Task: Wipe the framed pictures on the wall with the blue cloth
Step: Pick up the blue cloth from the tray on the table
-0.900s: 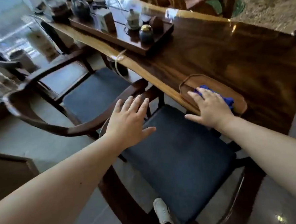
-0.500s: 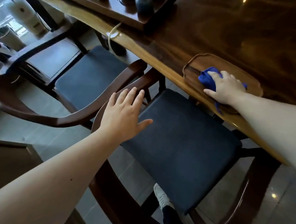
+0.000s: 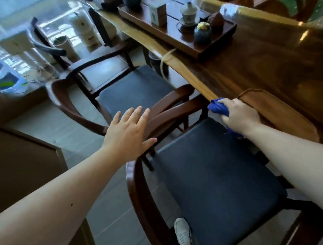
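Observation:
The blue cloth [image 3: 218,107] is bunched in my right hand [image 3: 240,116], which holds it in the air just past the table's near edge, above the dark seat of the closest chair. A tail of the cloth hangs below my wrist. My left hand [image 3: 128,133] is flat with fingers spread, hovering over the armrests where the two chairs meet, holding nothing. No framed picture or wall is in view.
A long glossy wooden table [image 3: 267,61] runs along the right, with an oval wooden tray [image 3: 282,112] at its near edge and a tea tray [image 3: 177,35] of pots and jars further back. Two armchairs [image 3: 214,172] [image 3: 135,89] stand beside it. A low cabinet [image 3: 25,154] stands at left.
My right hand has closed on the blue cloth and lifted it out of the oval tray, drawing it back off the table's edge. The left hand stayed spread over the chair arms.

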A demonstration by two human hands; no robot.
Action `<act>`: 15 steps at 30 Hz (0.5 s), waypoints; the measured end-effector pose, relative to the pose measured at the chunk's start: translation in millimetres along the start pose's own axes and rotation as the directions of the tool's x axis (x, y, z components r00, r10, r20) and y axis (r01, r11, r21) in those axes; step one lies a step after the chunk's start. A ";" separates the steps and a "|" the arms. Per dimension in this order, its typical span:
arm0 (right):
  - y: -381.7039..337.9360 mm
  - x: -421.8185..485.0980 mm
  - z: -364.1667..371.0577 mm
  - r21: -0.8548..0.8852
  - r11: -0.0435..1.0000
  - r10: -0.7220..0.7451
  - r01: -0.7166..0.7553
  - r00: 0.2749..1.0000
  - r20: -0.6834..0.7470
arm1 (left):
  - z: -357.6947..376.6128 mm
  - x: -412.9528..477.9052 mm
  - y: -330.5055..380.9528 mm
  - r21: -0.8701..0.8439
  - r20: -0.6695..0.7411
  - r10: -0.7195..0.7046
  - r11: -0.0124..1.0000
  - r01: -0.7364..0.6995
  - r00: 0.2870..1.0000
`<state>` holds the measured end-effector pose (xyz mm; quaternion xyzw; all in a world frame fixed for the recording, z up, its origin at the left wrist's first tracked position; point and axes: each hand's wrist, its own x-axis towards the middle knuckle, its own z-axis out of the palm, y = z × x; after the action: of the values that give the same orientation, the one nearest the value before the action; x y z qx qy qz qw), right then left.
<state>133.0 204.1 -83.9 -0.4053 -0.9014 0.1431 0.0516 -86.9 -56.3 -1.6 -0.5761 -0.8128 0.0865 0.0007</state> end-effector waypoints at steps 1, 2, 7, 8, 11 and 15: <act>-21.7 0.4 -2.2 0.016 0.998 -0.056 0.056 0.998 -0.001 | -5.6 -10.7 -10.2 -0.002 -0.007 -0.035 0.999 0.035 0.999; -44.0 1.3 -5.2 0.030 0.994 -0.106 0.107 0.994 -0.007 | -11.8 -21.9 -20.4 -0.005 -0.020 -0.068 0.998 0.068 0.998; -160.0 -3.5 -25.1 0.130 0.911 -0.379 0.391 0.919 -0.104 | -49.4 -91.3 -66.4 0.048 -0.110 -0.189 0.980 0.195 0.976; -182.1 -7.0 -30.5 0.139 0.886 -0.427 0.443 0.895 -0.127 | -57.6 -105.3 -74.0 0.057 -0.128 -0.212 0.974 0.220 0.969; -255.9 -24.8 -54.8 0.167 0.804 -0.537 0.570 0.818 -0.204 | -86.8 -158.3 -99.9 0.106 -0.196 -0.293 0.942 0.317 0.936; -354.4 -57.6 -94.2 0.160 0.657 -0.681 0.736 0.671 -0.294 | -134.3 -235.8 -131.8 0.145 -0.281 -0.401 0.881 0.451 0.872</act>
<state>-62.6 -42.0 113.4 -0.0214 -0.9494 0.1875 0.2510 -117.5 -300.8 172.5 -0.3847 -0.9004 0.0966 0.1789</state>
